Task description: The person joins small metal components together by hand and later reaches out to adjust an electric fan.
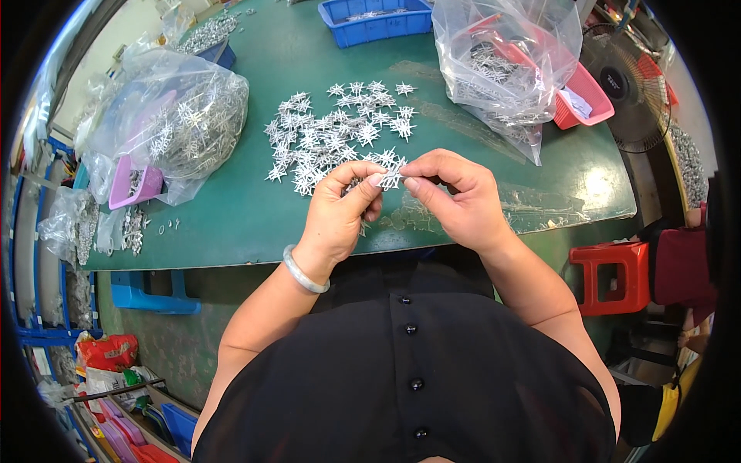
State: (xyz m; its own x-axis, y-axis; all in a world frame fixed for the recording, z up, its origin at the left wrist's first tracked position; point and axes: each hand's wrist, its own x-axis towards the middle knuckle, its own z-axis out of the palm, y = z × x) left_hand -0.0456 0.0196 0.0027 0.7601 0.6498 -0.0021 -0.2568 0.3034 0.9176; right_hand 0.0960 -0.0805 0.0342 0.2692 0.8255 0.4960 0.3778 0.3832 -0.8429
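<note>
Spiky silver piece pinched between nearly closed thumb and forefinger of left hand and right hand.
A slackened pinch could drop it into the similar heap just beyond.

A: Light?
B: Bright, fairly even; glare on the plastic bags, silver pieces pale.
A: Shadow?
B: Dimmer under the green table.
A: Edges?
B: Fisheye bend, left shelving curved, black corners.
</note>
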